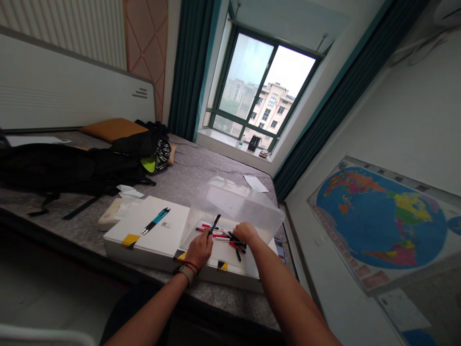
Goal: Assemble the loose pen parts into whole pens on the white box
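Note:
My left hand (199, 250) is closed around a dark pen with a blue barrel (215, 224), held tip end up. My right hand (247, 233) reaches from the right over a loose pile of red, black and white pens (221, 236). Its fingers are curled down, and what they grip, if anything, is hidden. Behind the pile a clear plastic bin (230, 204) seems to lie on its side, its mouth toward me. Two blue-and-black pens (155, 221) lie side by side on a white box (144, 240) to the left.
The white box rests on a bed (187, 163) with a grey cover. A tissue pack (111, 214) touches its left side; farther left lies a black backpack (65, 168). Beyond the bin is a white paper (255, 183). A phone (280, 250) is at the right edge, near the wall.

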Available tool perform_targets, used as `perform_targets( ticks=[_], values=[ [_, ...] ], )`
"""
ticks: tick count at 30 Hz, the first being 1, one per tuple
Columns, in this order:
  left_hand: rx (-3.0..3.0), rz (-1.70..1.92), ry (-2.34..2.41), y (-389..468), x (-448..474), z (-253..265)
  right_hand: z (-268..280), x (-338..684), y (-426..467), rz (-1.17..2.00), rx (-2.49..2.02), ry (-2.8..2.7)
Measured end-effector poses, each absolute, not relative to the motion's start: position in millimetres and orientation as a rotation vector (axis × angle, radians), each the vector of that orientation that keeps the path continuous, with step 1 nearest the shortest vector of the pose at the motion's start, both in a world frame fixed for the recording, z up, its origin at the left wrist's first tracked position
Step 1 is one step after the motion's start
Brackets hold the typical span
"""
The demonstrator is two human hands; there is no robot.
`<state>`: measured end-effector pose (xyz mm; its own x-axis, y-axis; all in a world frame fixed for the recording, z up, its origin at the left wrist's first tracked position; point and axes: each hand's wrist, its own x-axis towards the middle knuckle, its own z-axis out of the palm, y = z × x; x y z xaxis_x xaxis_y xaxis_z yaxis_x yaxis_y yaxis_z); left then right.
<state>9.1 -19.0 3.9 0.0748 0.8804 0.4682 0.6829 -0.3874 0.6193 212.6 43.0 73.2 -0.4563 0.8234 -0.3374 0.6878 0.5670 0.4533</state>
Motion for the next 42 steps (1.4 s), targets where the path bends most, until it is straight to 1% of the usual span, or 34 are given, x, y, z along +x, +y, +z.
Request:
perform_targets(
  ticks=[10, 28, 42],
  values=[
    [2.112, 1.210, 1.575, -20, 9, 6, 73, 209, 43, 0.353, 1.202, 2.336],
    [2.106, 1.197, 1.584, -20, 9, 5, 80, 208, 46, 0.273, 1.219, 2.302],
    [2.088, 1.175, 1.597, -20, 9, 6, 84, 207, 45, 0.222, 1.331, 2.238]
  ],
)
